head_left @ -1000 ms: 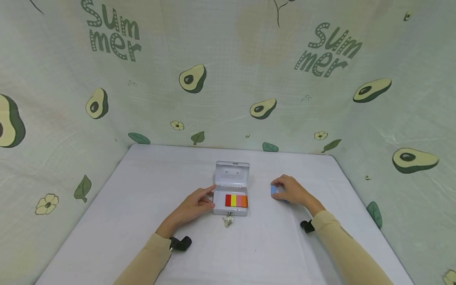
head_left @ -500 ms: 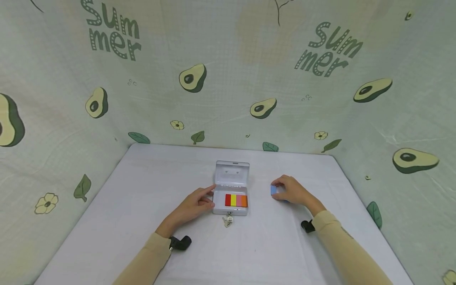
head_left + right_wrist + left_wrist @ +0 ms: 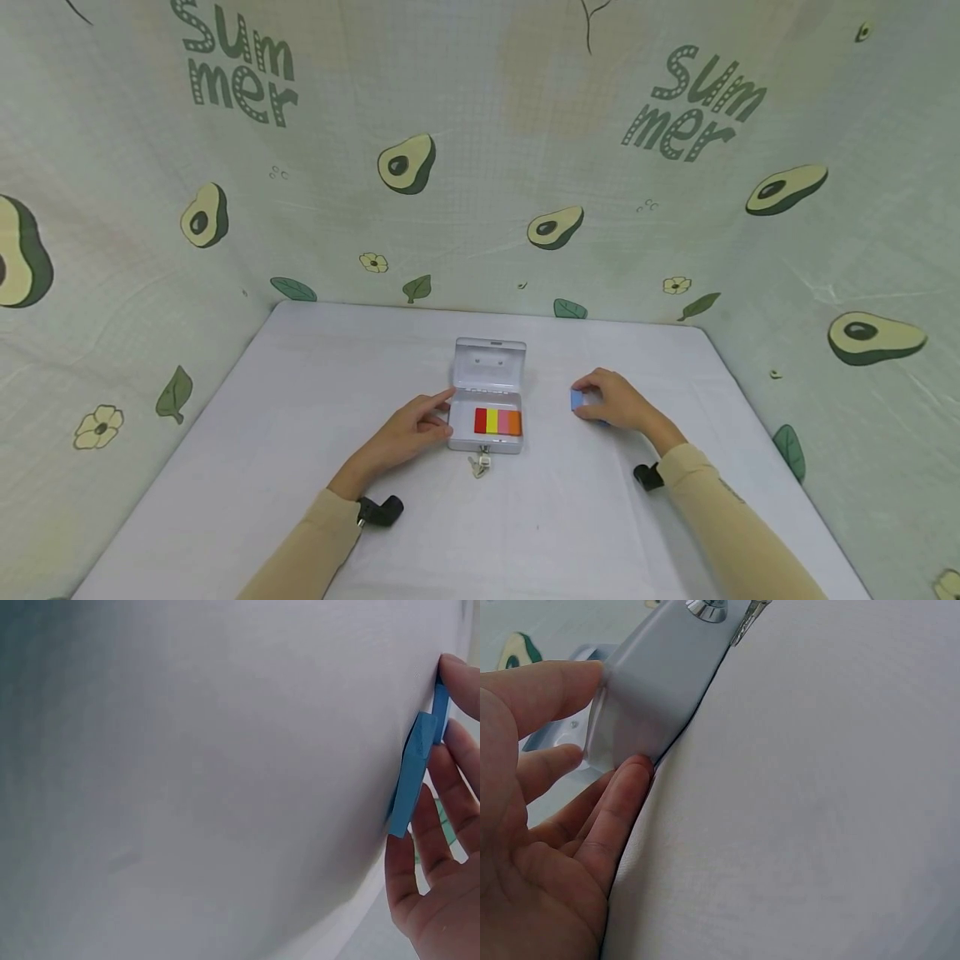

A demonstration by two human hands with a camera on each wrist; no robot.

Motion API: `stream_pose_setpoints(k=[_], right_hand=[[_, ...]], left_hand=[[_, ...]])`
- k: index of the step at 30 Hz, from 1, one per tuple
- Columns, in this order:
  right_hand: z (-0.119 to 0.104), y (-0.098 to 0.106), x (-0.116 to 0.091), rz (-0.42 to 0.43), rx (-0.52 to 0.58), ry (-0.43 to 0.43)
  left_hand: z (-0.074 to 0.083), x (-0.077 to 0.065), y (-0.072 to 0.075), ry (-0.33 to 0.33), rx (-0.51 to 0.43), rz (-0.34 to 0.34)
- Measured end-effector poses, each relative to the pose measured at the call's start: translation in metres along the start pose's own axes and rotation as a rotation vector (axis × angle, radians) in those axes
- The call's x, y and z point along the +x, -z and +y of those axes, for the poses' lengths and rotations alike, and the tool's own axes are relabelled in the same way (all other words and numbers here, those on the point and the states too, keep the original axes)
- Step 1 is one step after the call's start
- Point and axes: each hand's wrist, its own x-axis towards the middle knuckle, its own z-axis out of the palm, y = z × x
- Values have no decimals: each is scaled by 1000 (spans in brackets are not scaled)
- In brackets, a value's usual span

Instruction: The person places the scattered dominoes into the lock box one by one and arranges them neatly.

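A small pale metal cash box [image 3: 465,447] stands with its lid [image 3: 489,367] raised. Inside lies a row of colored blocks [image 3: 498,422]: red, yellow, pink and orange. My left hand [image 3: 411,431] reaches to the box's left wall. In the left wrist view, its fingertips [image 3: 634,769] touch the lower side and its thumb [image 3: 577,684] the rim. To the right of the box, my right hand [image 3: 613,402] pinches a light blue block [image 3: 576,399] low at the table. A second, darker blue block [image 3: 412,776] shows beside it under the hand in the right wrist view.
Keys [image 3: 477,465] hang from the lock at the box's front. A white cloth covers the table [image 3: 360,350]. Patterned curtains [image 3: 480,167] with avocados enclose its back and sides. A black wrist camera [image 3: 381,511] sits on the left wrist.
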Motion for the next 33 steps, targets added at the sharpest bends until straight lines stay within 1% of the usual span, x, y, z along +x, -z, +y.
stream_pose_setpoints(k=[6,13,23,29,33], right_hand=[[-1,2,0,-7,3,0],[-5,3,1,-9,32,6],[-29,4,3,3,43,-9],[-45,1,4,33,37,25],[-57,0,6,32,60,31]], left_hand=[[-1,1,0,-2,9,0],[-1,2,-1,6,14,4],[-1,1,-2,8,11,3],[-2,2,-2,7,7,3],[-3,2,-2,6,0,5]])
